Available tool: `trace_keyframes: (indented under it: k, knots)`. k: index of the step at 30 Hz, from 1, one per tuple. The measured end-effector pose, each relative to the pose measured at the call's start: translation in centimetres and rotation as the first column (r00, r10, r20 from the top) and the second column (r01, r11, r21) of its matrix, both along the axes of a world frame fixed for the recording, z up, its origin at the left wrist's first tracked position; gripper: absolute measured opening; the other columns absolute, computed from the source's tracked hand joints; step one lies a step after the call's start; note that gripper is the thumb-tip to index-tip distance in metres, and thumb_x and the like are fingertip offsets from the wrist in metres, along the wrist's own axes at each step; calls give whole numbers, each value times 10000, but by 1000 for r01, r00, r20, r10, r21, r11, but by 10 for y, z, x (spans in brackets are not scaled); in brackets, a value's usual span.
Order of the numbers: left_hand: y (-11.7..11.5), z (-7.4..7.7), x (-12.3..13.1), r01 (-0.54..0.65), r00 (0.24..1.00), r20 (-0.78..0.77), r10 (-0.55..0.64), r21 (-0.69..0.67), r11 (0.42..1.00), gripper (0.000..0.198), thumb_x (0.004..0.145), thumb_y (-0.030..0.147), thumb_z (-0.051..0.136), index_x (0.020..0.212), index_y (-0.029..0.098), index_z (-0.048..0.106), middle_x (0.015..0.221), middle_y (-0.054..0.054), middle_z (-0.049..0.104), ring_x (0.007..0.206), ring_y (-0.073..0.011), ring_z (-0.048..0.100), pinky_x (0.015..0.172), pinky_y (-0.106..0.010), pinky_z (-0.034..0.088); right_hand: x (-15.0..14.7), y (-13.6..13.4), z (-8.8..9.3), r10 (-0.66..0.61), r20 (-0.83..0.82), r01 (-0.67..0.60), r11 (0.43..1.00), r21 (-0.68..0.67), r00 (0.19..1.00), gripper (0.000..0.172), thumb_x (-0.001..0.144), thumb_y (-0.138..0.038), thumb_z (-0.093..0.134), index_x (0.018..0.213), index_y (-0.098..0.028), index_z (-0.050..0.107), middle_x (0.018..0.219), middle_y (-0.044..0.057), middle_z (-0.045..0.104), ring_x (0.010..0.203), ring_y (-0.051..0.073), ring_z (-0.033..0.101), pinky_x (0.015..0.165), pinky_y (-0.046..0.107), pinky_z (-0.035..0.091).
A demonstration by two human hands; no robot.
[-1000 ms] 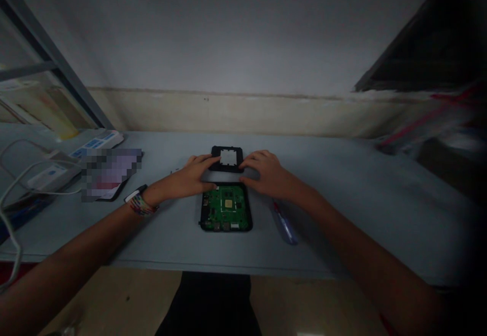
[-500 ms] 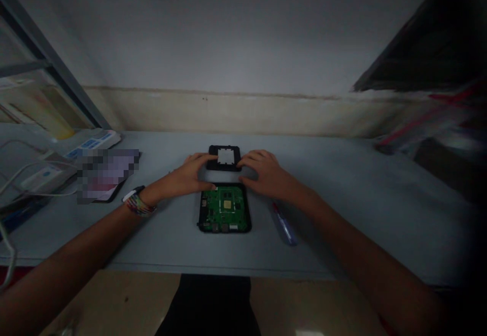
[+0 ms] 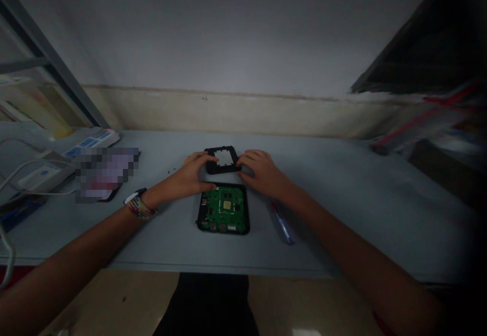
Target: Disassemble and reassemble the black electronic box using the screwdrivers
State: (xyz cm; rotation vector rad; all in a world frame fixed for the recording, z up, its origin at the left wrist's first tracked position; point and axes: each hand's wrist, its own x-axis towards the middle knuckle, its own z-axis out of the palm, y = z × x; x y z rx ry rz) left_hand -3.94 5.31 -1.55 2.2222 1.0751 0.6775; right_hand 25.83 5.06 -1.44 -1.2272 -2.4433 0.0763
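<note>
In the head view, the left hand [image 3: 188, 176] is spread, with the black cover [image 3: 222, 169] at its fingers and the circuit board [image 3: 227, 211] by its thumb. Whether the right hand [image 3: 262, 173] pinches the cover, I cannot tell; a dragging left thumb could perhaps shift the board.

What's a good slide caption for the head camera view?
Left hand and right hand at opposite sides of a black, pale-centered panel, just beyond a green circuit board on the table.
</note>
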Motion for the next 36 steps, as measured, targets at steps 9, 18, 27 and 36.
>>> trace_keyframes:
  k: [9,18,27,36]
  knots:
    - [-32,-16,24,-177,984,18,176,72,982,611,893,159,665,1486,262,555,1713,-153,363,1661,-407,300,1364,-725,284,-3,0,-5,-29,21,28,997,72,999,49,1020,-259,731,1054,-232,709,1173,109,752,1224,345,629,1141,516,450]
    - [-57,-18,43,-146,989,0,150,227,963,624,928,27,456,1500,278,470,1771,-136,281,1694,-376,241,1376,-754,245,-6,-2,-6,-52,-23,53,997,57,998,42,1021,-269,726,1032,-251,689,1128,92,742,1202,332,612,1111,493,446]
    - [-54,-17,39,-60,997,62,54,114,992,598,943,36,425,1496,258,457,1785,-144,237,1745,-320,178,1440,-670,193,-6,-2,-8,-70,-35,72,996,53,997,49,1027,-278,720,1020,-246,684,1101,97,737,1156,334,628,1068,485,467]
    - [-56,-9,38,-36,996,78,31,66,997,566,956,40,408,1480,248,460,1760,-151,262,1750,-297,165,1450,-639,190,-7,-3,-7,-95,-30,96,994,46,995,83,1015,-288,751,1026,-236,688,1106,101,737,1151,331,628,1105,492,440]
